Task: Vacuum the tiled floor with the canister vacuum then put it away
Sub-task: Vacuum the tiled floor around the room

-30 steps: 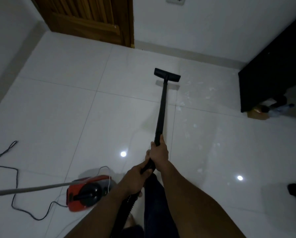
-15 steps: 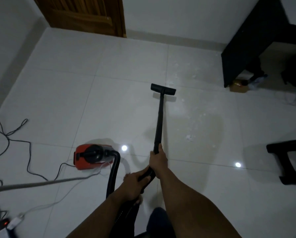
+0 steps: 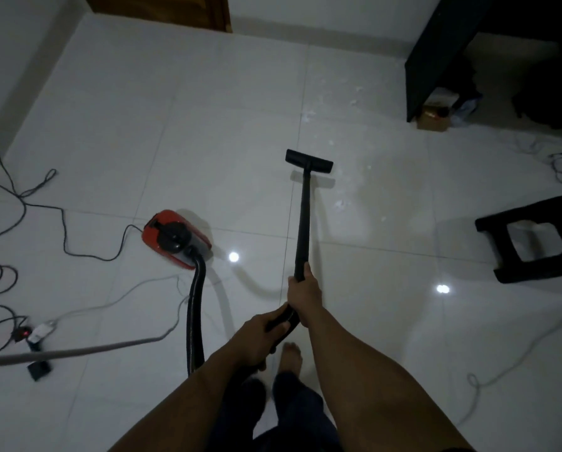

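A black vacuum wand runs from my hands out to its flat floor nozzle, which rests on the white tiled floor. My right hand grips the wand's lower end. My left hand holds the black handle just behind it. The red canister vacuum sits on the floor to the left, and its black hose curves from it toward me. White specks of debris lie right of and beyond the nozzle.
Black cables and a power strip with a red light lie at left. A grey cord crosses low left. A black stool stands at right. A black desk stands far right, a cardboard box under it, more cables nearby. A wooden door is at top.
The view has pulled back and tilted down. The nozzle has been drawn back toward me from near the far wall. The canister now lies further ahead of me on the left.
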Tool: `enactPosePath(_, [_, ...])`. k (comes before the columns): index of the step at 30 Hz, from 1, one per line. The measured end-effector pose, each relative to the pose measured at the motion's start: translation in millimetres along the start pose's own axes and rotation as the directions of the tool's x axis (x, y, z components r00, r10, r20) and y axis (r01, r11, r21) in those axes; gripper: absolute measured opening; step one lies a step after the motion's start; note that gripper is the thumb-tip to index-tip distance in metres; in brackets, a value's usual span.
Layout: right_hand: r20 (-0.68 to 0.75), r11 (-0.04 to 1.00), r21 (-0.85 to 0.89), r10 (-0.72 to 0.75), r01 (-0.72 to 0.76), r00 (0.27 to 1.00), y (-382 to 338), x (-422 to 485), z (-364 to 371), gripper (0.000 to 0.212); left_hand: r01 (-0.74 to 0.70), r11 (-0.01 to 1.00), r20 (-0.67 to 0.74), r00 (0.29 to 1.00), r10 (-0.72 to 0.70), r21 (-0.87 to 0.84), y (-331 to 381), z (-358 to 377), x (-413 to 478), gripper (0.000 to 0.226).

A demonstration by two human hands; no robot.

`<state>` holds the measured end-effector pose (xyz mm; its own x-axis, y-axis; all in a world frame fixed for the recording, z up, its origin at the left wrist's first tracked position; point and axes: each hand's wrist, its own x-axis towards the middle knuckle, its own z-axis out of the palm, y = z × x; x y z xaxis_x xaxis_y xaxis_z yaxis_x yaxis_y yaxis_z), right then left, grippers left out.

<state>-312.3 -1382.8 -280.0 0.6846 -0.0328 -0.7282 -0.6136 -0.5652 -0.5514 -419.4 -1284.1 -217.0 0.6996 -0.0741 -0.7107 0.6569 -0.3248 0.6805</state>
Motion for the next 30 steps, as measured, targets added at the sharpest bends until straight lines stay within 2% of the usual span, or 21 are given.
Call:
enactPosePath(9, [-0.023,0.996,0.026,0.083,-0.082,0.996,92,-81,49,0.065,0.053,0.997,0.034,0.998,-0.051,-0.048,-73,39,-96,0.043])
enactPosePath(15, [-0.024,0.985,-0.060,0.158,-0.159,0.987,142,-111,97,0.069,0.051,0.996,0.066,0.997,-0.046,-0.074,-137,47,-131,0.046])
enactPosePath(23, [-0.033,0.982,-0.011,0.190,-0.191,0.981,167,-129,117,0.064,0.073,0.993,0.096,0.993,-0.064,-0.092,-173,55,-147,0.050])
enactPosePath(30, [-0.019,0.978,0.056,0.200,-0.199,0.980,155,-120,119,0.064,0.056,0.995,0.065,0.997,-0.051,-0.083,-167,46,-143,0.048])
